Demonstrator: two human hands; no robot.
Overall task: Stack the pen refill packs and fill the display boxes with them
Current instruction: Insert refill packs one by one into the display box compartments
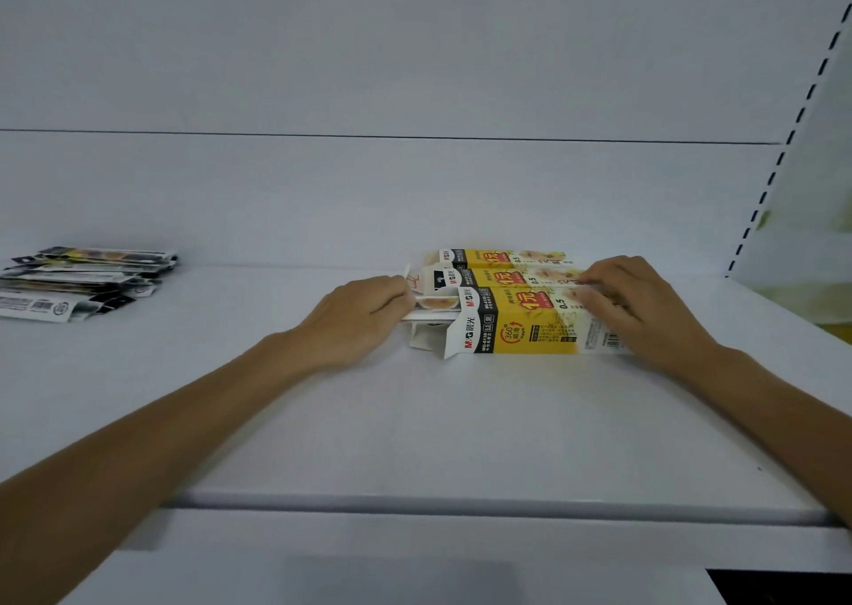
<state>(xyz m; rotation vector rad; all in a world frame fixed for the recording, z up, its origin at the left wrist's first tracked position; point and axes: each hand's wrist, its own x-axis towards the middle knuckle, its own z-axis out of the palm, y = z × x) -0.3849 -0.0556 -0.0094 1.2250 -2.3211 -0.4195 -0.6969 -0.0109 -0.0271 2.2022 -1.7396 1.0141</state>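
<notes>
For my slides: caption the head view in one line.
Left hand holds refill packs at the open end of the nearest box, right hand resting on it; loose packs lie far left.

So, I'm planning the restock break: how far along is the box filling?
Done: unclear; two rear boxes lie side by side, contents hidden. In hand: left hand holds packs half inside the open end of the front box, right hand resting on it. Left: a loose pile on the shelf's far left.

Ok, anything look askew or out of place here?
The pile of refill packs at far left is fanned out, edges uneven. Packs stick out of the nearest box, its end flaps splayed, where the left hand holds them.
</notes>
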